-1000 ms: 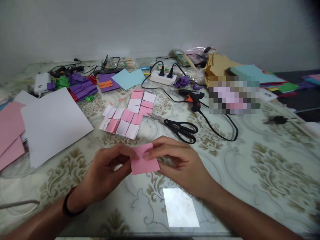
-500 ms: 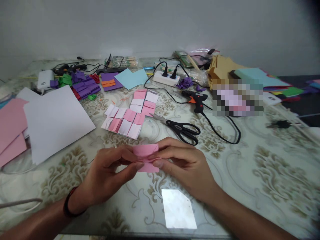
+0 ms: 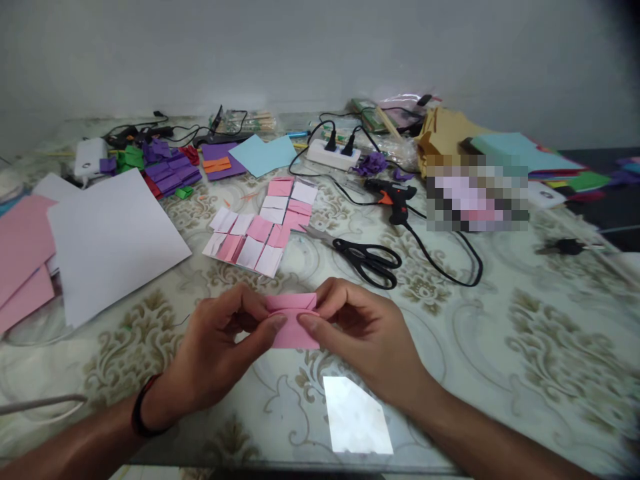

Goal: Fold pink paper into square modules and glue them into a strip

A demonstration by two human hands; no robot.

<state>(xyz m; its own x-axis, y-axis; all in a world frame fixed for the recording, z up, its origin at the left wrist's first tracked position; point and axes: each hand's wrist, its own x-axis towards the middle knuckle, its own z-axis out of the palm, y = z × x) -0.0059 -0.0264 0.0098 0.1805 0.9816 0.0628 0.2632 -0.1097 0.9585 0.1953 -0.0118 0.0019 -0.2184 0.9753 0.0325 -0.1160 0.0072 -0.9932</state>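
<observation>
A small piece of folded pink paper (image 3: 295,333) is pinched between my two hands above the near middle of the table. My left hand (image 3: 220,340) grips its left edge, thumb on the front face. On the right edge, my right hand (image 3: 365,330) holds it the same way, fingers behind. A crease runs across the paper near its top. Just beyond my hands lie folded pink and white paper pieces (image 3: 250,240) grouped in blocks. Black-handled scissors (image 3: 367,259) rest beside them, blades pointing left.
White sheets (image 3: 117,247) and pink sheets (image 3: 23,243) lie at left. A black glue gun (image 3: 397,200) with its cord sits at right, near a white power strip (image 3: 333,157). Purple folded papers (image 3: 173,173) and a light blue sheet (image 3: 264,155) are farther back.
Both thumbs have shifted on the pink paper, and its lower flap now shows larger and flatter. My right fingers have drawn back to its upper right edge.
</observation>
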